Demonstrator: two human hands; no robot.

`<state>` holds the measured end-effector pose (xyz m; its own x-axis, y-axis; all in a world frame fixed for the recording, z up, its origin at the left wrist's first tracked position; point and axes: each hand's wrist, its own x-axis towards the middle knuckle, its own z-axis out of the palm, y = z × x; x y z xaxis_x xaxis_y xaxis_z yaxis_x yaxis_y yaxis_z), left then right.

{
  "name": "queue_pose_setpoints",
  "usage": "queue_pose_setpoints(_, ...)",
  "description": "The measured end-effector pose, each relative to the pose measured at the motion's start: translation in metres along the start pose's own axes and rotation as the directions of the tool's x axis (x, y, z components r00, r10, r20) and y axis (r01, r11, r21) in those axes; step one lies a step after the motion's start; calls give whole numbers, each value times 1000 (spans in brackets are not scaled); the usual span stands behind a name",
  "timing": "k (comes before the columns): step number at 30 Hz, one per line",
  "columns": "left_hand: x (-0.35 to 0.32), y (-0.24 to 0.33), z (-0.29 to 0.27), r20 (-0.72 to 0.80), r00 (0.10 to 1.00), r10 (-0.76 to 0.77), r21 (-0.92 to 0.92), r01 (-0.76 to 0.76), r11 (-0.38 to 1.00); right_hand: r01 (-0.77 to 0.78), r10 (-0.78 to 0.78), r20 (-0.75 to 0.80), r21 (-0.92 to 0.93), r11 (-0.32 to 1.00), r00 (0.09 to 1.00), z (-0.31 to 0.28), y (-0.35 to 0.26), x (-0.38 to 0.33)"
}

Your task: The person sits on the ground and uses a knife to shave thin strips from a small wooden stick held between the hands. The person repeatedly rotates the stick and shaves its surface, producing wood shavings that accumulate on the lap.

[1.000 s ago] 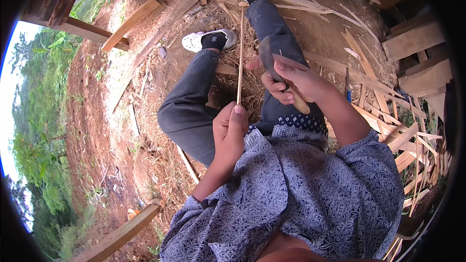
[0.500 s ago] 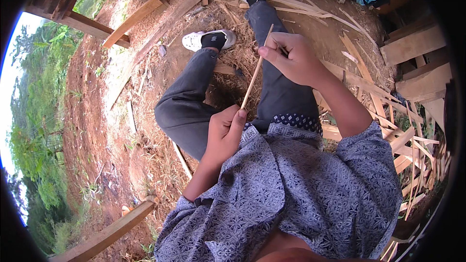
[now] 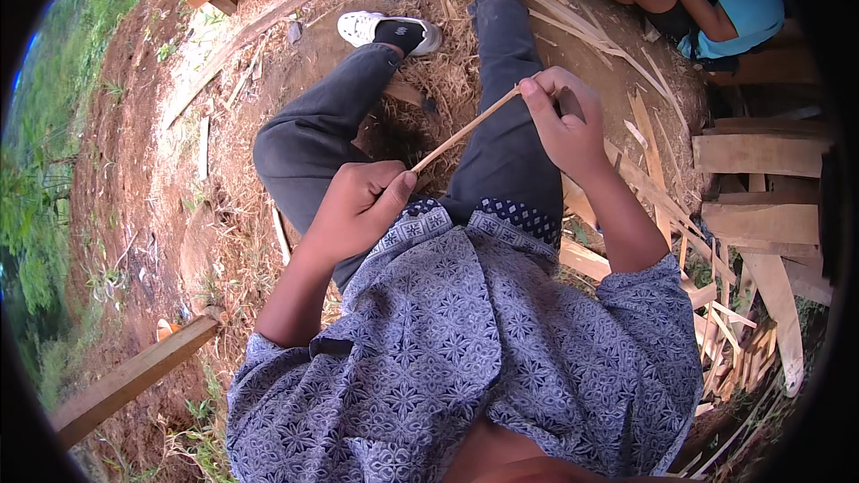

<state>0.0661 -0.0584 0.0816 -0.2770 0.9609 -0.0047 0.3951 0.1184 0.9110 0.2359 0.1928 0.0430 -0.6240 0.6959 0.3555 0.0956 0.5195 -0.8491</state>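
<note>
Between your grips: thin bamboo strip [image 3: 465, 131] is spanning, slanting.
Left hand [image 3: 358, 206]: pinching its near end.
Right hand [image 3: 564, 121]: clamping the far end.
Risk: you're bowing it; overbending could snap it.

Thin pale bamboo strip [image 3: 465, 131], tilted, hand-held

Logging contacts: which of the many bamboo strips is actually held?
The thin strip spanning left hand and right hand; the others lie loose on the ground.

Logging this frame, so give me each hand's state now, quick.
Left hand: closed, grip on the lower end of the thin bamboo strip.
Right hand: closed, pinching the strip's upper end; a dark object also sits in the palm, kind unclear.
</note>
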Motion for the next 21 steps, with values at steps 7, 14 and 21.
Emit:
queue_pose_setpoints(7,-42,-30,-27,-98,951,-294,-354,243,903,-347,330,-314,3,938,890,-77,72,28)
queue_pose_setpoints(14,-35,-20,-8,-100,975,-200,-386,148,911,-525,450,358,144,839,818,-41,-5,-4)
queue_pose_setpoints(21,-17,-10,11,-170,977,-127,-193,93,977,-65,-41,435,226,972,900,15,-51,-11)
